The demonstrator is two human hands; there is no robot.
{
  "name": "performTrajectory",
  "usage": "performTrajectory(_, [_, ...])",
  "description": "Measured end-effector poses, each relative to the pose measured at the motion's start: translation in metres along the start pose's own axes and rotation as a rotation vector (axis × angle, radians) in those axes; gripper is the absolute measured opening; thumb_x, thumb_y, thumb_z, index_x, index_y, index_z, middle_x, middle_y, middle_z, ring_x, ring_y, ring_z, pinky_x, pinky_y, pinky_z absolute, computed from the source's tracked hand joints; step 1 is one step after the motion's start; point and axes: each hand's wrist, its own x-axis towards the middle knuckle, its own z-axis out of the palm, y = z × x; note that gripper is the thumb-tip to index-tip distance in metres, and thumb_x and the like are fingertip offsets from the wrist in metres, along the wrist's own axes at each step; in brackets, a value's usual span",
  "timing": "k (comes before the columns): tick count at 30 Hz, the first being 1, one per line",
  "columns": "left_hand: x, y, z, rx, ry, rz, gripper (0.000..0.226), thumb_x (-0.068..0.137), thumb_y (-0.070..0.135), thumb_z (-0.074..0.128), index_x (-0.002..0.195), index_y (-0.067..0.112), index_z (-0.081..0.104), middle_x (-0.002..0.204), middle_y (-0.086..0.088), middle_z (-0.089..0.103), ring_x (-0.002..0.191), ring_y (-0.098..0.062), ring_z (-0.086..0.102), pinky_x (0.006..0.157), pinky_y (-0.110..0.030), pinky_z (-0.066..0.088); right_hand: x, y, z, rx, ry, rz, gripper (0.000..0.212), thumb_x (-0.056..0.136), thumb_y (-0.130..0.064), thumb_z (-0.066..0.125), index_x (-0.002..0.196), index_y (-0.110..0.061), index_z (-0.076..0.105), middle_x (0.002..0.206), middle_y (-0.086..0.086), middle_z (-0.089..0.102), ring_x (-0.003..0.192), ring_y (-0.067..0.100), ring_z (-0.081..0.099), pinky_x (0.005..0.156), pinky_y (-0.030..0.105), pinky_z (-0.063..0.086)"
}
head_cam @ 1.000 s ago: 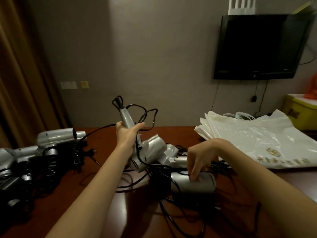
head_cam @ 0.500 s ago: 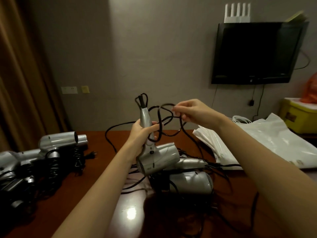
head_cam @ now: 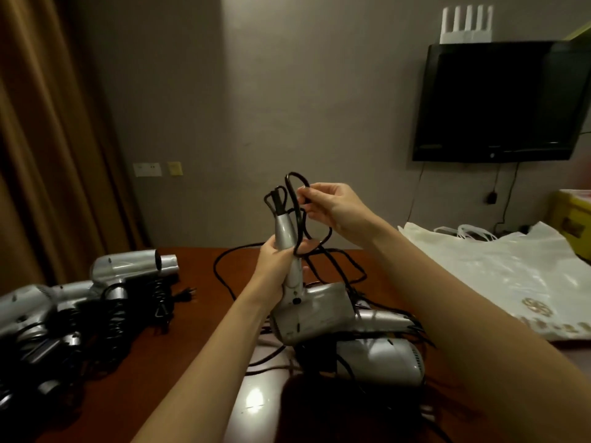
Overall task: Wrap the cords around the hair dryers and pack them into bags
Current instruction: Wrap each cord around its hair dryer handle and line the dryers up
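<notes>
Above the table (head_cam: 192, 362), hair dryer (head_cam: 307, 311) handle within left-hand fingers (head_cam: 271, 260), cord (head_cam: 295, 193) pinched between right-hand fingers (head_cam: 311, 190).

Two bare forearms in view, no sleeves showing; left hand (head_cam: 275, 263) bare, no rings or watch seen; right hand (head_cam: 332, 207) bare too, wrist unadorned

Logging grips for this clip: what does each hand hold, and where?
The left hand grips the hair dryer by its handle; the right hand pinches a loop of its black cord above the handle.

Yellow box (head_cam: 575, 223) cut by right edge
</notes>
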Motion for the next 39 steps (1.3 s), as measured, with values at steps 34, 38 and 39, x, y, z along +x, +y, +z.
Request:
performTrajectory(34, [0.062,0.017,-0.016,0.426,-0.031,-0.007,0.065,0.083,0.032,0.075,0.138,0.012,0.046,0.127,-0.004,0.059,0.109,-0.027,0.062,0.091,-0.039,0.054,0.004,0.097,-0.057,-0.46,0.443,0.118,0.024,0.091,-0.014,0.064,0.113,-0.006,0.058,0.089,0.004,0.067,0.08,0.014,0.064,0.072,0.025,0.052])
performTrajectory(38, [0.072,0.016,-0.019,0.511,-0.064,0.024,0.055,0.088,0.03,0.07,0.133,0.008,0.047,0.118,-0.013,0.06,0.094,-0.021,0.061,0.07,-0.029,0.052,0.001,0.098,-0.093,-0.454,0.512,0.239,0.038,0.093,-0.001,0.052,0.13,-0.004,0.043,0.112,0.011,0.056,0.084,0.021,0.061,0.07,0.029,0.05])
performTrajectory(39, [0.072,0.018,-0.017,0.526,-0.092,0.027,0.052,0.088,0.03,0.07,0.13,0.008,0.048,0.115,-0.013,0.06,0.09,-0.022,0.062,0.07,-0.03,0.054,0.001,0.094,-0.095,-0.463,0.534,0.212,0.04,0.093,0.0,0.049,0.132,-0.005,0.041,0.121,0.012,0.052,0.094,0.024,0.061,0.077,0.034,0.052])
